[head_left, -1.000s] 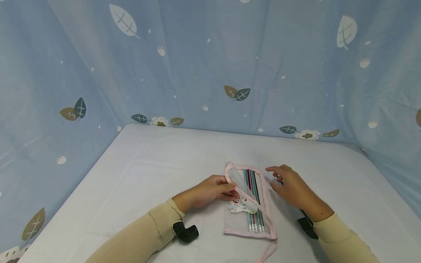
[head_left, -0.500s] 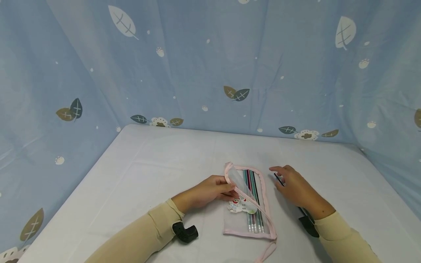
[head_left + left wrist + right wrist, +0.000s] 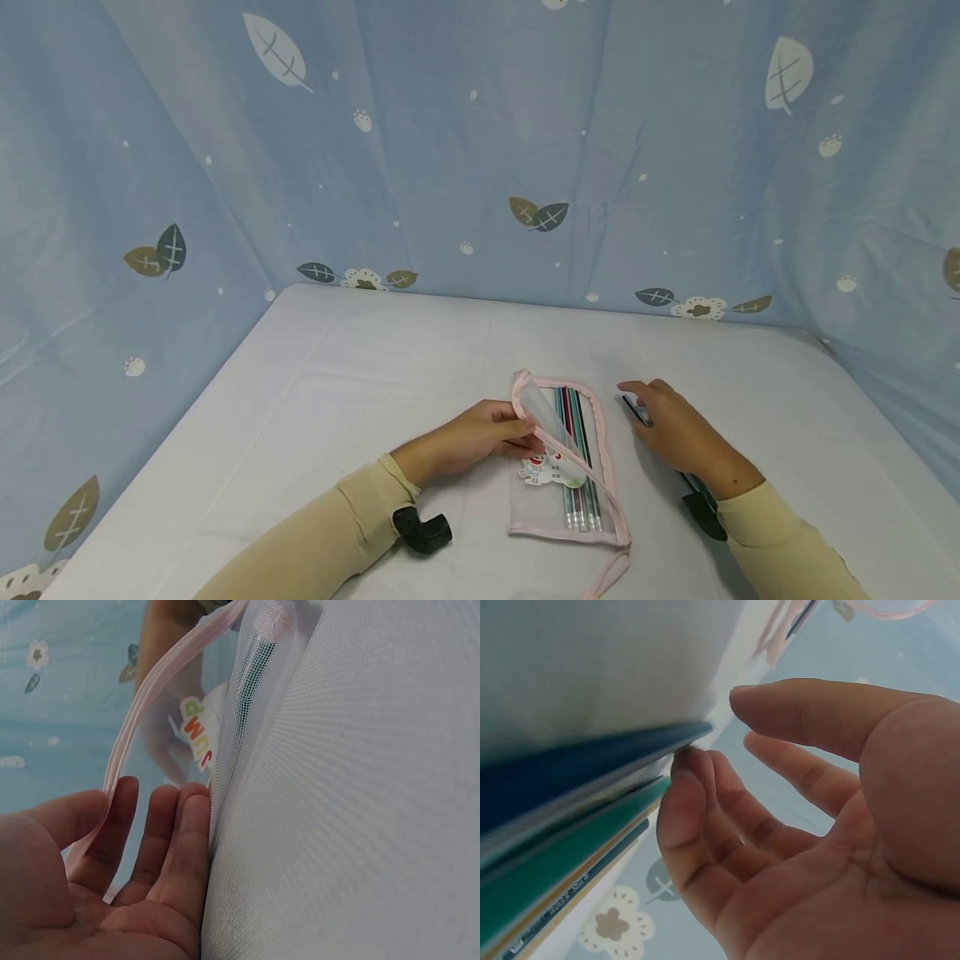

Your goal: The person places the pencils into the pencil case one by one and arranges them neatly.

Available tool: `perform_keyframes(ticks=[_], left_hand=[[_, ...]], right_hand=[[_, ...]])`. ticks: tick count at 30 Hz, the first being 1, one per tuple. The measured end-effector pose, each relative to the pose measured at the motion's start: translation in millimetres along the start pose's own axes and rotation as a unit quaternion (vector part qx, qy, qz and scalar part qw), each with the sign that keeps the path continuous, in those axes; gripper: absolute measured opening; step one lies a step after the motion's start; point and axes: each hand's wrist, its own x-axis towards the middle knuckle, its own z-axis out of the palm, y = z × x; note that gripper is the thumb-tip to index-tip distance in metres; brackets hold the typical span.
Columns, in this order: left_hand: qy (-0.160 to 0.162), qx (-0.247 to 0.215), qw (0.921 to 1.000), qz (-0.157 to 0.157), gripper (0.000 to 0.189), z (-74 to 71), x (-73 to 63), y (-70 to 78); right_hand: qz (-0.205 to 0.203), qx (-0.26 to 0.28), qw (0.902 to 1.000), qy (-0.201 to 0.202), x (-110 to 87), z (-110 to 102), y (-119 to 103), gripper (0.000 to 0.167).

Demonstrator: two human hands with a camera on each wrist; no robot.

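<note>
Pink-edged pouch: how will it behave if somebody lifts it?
The pouch is probably floppy: its edge curves where the left hand pinches it. The pencils inside may stiffen one side, yet could slide, since they don't fill it.

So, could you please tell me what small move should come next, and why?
Probably the right grip should bring its thumb toward its fingertips to pinch the green pencil. In the right wrist view, those fingertips are at the pencil's end but the thumb stands apart, while the left grip holds up an edge of the mesh pouch.
</note>
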Motion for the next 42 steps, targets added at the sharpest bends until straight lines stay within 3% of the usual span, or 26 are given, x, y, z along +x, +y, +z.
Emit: perform_keyframes(ticks=[22, 33, 42], left_hand=[[-0.001, -0.007, 1.0000, -0.004, 0.028, 0.1, 0.5, 0.9], [-0.005, -0.001, 1.0000, 0.001, 0.030, -0.4, -0.6, 1.9], [-0.003, -0.007, 1.0000, -0.002, 0.028, -0.3, -0.5, 1.8]], right_hand=[[-0.005, -0.002, 0.9997, -0.024, -0.1, 0.1, 0.3, 0.059], [0.019, 0.043, 0.9979, -0.045, 1.6, -2.9, -2.6, 0.064], [-0.009, 0.031, 0.9985, -0.044, 1.6, -5.5, -3.2, 0.062]])
